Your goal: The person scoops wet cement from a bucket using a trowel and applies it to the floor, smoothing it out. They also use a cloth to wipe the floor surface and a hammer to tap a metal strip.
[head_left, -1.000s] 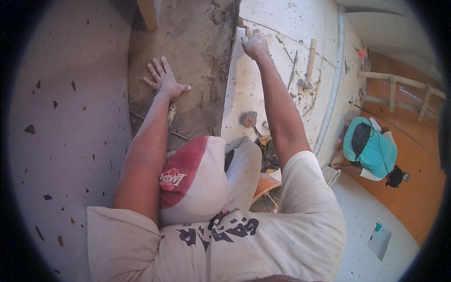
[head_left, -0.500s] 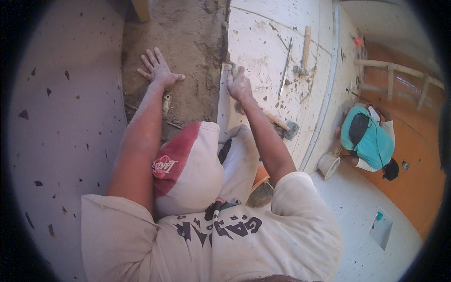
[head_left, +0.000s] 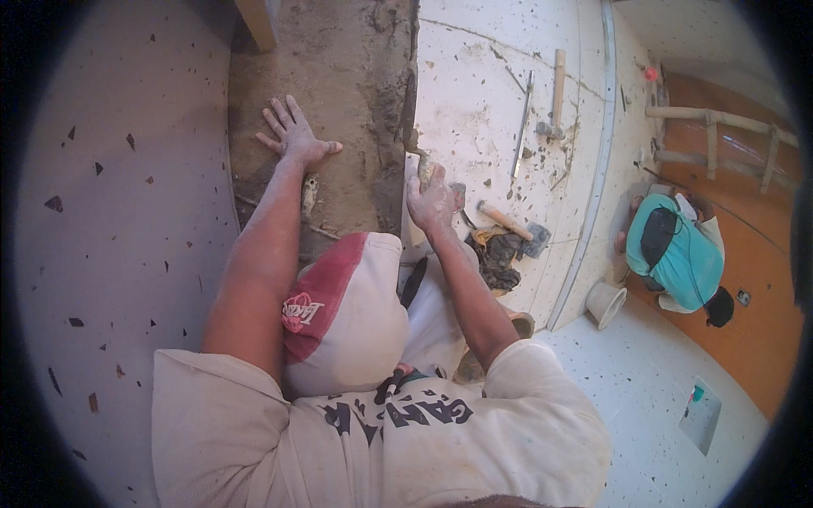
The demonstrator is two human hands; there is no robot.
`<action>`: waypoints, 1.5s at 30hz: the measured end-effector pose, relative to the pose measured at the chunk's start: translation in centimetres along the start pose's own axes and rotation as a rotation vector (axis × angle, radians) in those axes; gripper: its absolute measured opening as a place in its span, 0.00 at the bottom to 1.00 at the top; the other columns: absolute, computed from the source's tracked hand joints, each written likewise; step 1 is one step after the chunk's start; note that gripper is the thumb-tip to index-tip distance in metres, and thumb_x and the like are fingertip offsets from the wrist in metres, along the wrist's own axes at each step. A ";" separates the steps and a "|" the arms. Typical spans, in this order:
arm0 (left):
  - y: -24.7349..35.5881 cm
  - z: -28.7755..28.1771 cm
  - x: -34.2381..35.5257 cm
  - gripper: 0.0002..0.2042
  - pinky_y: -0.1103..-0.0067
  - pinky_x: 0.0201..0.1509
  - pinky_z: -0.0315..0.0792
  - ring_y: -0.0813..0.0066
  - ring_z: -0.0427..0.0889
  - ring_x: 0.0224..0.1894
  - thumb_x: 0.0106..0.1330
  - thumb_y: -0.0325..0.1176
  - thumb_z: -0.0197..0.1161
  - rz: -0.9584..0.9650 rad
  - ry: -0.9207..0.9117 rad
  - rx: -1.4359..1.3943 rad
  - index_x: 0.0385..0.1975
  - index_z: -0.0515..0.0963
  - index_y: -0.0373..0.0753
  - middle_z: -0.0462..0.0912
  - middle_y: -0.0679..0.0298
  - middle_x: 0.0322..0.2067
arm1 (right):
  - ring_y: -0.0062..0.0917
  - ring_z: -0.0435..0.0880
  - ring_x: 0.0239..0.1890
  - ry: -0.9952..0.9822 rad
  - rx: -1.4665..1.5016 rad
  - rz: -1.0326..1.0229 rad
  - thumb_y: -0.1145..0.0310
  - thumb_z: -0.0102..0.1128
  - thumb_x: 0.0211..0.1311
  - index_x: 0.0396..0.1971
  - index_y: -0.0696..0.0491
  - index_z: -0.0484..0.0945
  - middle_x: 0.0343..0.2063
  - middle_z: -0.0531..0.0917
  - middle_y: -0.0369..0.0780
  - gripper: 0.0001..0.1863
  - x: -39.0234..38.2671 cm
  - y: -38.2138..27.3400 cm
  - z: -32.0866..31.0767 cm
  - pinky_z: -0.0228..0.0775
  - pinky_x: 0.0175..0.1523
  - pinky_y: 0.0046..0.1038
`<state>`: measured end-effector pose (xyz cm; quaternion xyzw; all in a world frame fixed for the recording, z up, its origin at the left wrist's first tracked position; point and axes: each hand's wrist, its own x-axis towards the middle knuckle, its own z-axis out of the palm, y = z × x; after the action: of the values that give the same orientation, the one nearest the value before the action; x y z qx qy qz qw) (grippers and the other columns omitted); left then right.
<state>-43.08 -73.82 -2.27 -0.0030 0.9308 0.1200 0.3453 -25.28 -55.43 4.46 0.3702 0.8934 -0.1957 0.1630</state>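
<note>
My left hand (head_left: pixel 298 142) lies flat with fingers spread on a bed of grey-brown mortar (head_left: pixel 339 93). Beside the straight edge where this bed meets the pale tiled floor, my right hand (head_left: pixel 430 203) is closed. A small greyish piece shows at its fingertips and a reddish-grey end beside its knuckles, but I cannot make out what it holds. Just right of that hand, a mallet (head_left: pixel 508 222) with a wooden handle and dark head lies on the floor, next to a crumpled dark cloth (head_left: pixel 498 258).
Farther off on the white floor (head_left: pixel 466 76) lie a hammer (head_left: pixel 556 93) and a long thin metal bar (head_left: pixel 522 123), with scattered crumbs. A speckled wall (head_left: pixel 127 237) rises at left. At right, a co-worker in turquoise (head_left: pixel 673 250) bends beside a white bucket (head_left: pixel 605 303).
My right hand has drawn back toward me along the mortar's edge. My left hand keeps its place on the mortar. The dark cloth by the mallet has come into view.
</note>
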 end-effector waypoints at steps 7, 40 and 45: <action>-0.2 0.0 0.2 0.72 0.42 0.70 0.23 0.50 0.16 0.74 0.40 0.58 0.78 -0.002 -0.020 0.009 0.72 0.23 0.43 0.19 0.52 0.74 | 0.57 0.80 0.44 -0.226 0.190 -0.010 0.59 0.62 0.58 0.51 0.60 0.62 0.38 0.80 0.61 0.29 -3.2 -2.1 1.1 0.71 0.51 0.49; 0.5 -0.2 0.1 0.73 0.41 0.70 0.22 0.49 0.18 0.75 0.37 0.59 0.79 -0.007 0.009 0.015 0.72 0.26 0.40 0.20 0.51 0.74 | 0.52 0.81 0.48 0.017 0.253 0.263 0.55 0.59 0.60 0.51 0.59 0.68 0.44 0.81 0.58 0.27 7.8 -10.7 4.1 0.72 0.54 0.46; 0.3 -0.5 -0.2 0.73 0.41 0.70 0.23 0.48 0.19 0.75 0.36 0.59 0.79 -0.019 0.015 0.014 0.72 0.25 0.40 0.20 0.51 0.74 | 0.53 0.81 0.47 0.025 0.272 0.255 0.54 0.61 0.58 0.51 0.58 0.71 0.41 0.82 0.58 0.28 6.3 -10.8 3.0 0.72 0.53 0.47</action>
<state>-43.28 -73.68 -1.73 -0.0104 0.9342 0.1103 0.3392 -36.97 -60.09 1.59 0.5014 0.8065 -0.2879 0.1236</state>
